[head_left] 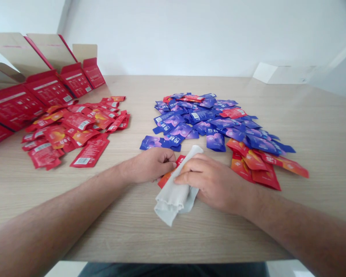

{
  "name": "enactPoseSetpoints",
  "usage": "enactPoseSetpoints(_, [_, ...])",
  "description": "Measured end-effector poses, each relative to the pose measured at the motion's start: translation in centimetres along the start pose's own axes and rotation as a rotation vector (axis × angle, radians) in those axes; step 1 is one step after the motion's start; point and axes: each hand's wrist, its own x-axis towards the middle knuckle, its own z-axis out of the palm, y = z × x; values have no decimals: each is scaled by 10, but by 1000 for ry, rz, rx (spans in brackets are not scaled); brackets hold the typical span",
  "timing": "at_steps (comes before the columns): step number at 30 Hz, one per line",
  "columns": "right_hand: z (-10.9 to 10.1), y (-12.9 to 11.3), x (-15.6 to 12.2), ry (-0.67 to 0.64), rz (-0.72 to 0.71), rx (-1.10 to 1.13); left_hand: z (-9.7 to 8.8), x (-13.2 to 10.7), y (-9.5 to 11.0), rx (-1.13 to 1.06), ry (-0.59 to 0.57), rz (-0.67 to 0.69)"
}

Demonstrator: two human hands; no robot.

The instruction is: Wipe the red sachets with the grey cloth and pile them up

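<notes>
My right hand (216,182) is closed around a folded white cloth (174,194) with a ribbed end, just above the table front. Beneath and beside the cloth shows a red and orange packet (166,177), partly covered. The curled fingers of my left hand (154,165) pinch this packet at its left edge; the fingertips are partly hidden. Just beyond my hands lies a heap of blue-purple packets (202,115) with a few red ones mixed in. Near my right wrist, several red-orange packets (255,165) lie against that heap.
On the left lies a pile of red packets (75,130). Behind it stands a row of red cardboard boxes (50,90) with raised flaps. A white box-like object (282,74) sits at the back right by the wall. The table's front edge (173,262) runs near my lap.
</notes>
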Motion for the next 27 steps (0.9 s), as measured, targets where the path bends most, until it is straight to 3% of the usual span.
enactPoseSetpoints(7, [-1,2,1,32,88,-25,1,1,-1,-36,-10,-39])
enactPoseSetpoints(13, [1,-2,0,-27,-28,6,0,0,0,-8,7,-18])
enactPoseSetpoints(18, [-1,2,0,25,87,-26,0,0,0,-34,-22,-48])
enactPoseSetpoints(24, [0,-3,1,-25,-31,-6,-2,-1,1,7,-28,-1])
enactPoseSetpoints(27, [-1,1,1,13,50,-26,-1,0,0,-6,-13,-31])
